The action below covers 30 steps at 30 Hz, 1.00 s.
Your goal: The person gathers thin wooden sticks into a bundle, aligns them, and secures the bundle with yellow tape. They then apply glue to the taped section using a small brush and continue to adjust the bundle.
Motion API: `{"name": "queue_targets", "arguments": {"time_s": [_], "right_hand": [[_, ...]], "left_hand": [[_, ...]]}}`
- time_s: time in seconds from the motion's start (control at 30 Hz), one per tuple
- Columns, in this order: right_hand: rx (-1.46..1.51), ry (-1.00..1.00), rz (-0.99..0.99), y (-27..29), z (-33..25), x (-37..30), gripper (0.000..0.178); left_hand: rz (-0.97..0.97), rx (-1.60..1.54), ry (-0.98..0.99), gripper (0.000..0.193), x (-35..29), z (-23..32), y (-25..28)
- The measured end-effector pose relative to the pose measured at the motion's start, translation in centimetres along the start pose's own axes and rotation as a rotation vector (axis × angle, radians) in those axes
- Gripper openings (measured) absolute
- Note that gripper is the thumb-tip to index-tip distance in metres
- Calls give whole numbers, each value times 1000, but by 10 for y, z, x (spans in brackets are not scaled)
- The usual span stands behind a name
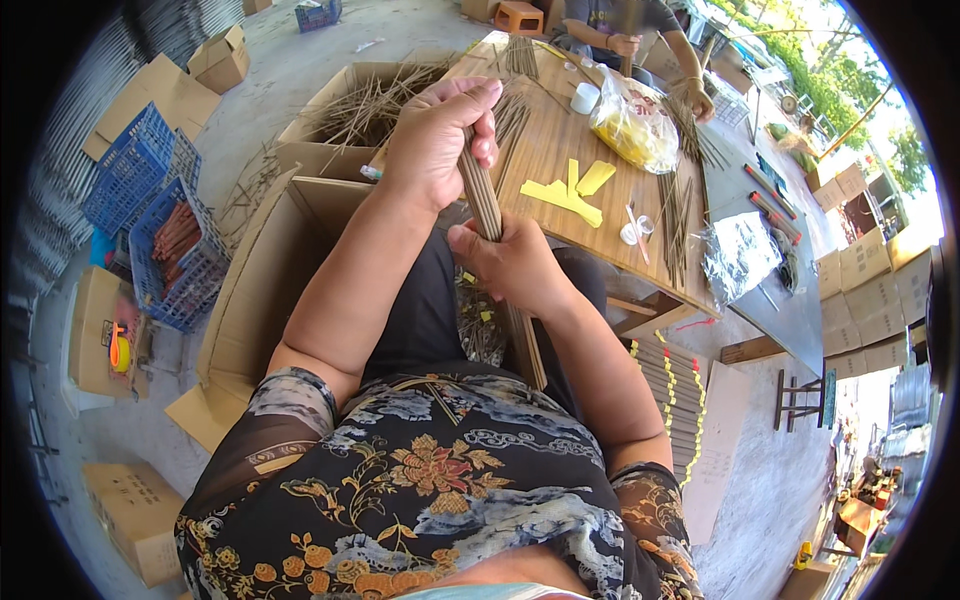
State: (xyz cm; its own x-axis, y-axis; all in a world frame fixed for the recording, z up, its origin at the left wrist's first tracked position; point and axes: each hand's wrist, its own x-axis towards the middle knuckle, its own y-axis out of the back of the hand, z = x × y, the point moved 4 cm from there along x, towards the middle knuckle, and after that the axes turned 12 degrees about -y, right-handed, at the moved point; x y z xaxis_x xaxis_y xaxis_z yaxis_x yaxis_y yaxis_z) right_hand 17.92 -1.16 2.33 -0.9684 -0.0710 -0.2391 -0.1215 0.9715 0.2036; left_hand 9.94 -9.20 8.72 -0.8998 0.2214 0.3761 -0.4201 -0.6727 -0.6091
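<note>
I hold a bundle of thin brown sticks [482, 200] upright in front of me, above my lap. My left hand [435, 140] is closed round its upper end, with the thumb on top. Lower down, my right hand [515, 262] grips the middle of the bundle. The bundle's lower end [525, 350] sticks out beneath that hand, near my shirt. Beside my hands stands a wooden table [545, 130] with yellow paper strips [570, 190], loose sticks [677, 225] and small clear lids [636, 230] on it.
Left of me are an open carton [275, 250], another heaped with sticks [375, 110], and blue crates [180, 260]. A plastic bag [632, 125] lies on the table. Across it, a person's hand [625, 45] holds sticks. Yellow-banded bundles [668, 400] lie at lower right.
</note>
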Motion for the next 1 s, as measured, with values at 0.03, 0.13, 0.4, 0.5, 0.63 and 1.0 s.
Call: {"name": "queue_targets", "arguments": {"time_s": [0.03, 0.13, 0.4, 0.5, 0.63, 1.0], "right_hand": [[-74, 34, 96, 3, 5, 7, 21], [-63, 43, 10, 5, 12, 11, 24], [-265, 262, -2, 16, -4, 3, 32], [-106, 153, -67, 12, -10, -1, 27], [29, -6, -126, 7, -5, -2, 21], [-187, 330, 356, 14, -19, -4, 19]], "left_hand": [[102, 110, -62, 14, 0, 0, 0], [90, 83, -87, 13, -5, -3, 2], [-10, 78, -69, 16, -10, -3, -7], [-79, 43, -29, 15, -17, -8, -13], [-131, -5, -20, 21, -17, -2, -16], [-186, 226, -253, 64, -23, 5, -18]]}}
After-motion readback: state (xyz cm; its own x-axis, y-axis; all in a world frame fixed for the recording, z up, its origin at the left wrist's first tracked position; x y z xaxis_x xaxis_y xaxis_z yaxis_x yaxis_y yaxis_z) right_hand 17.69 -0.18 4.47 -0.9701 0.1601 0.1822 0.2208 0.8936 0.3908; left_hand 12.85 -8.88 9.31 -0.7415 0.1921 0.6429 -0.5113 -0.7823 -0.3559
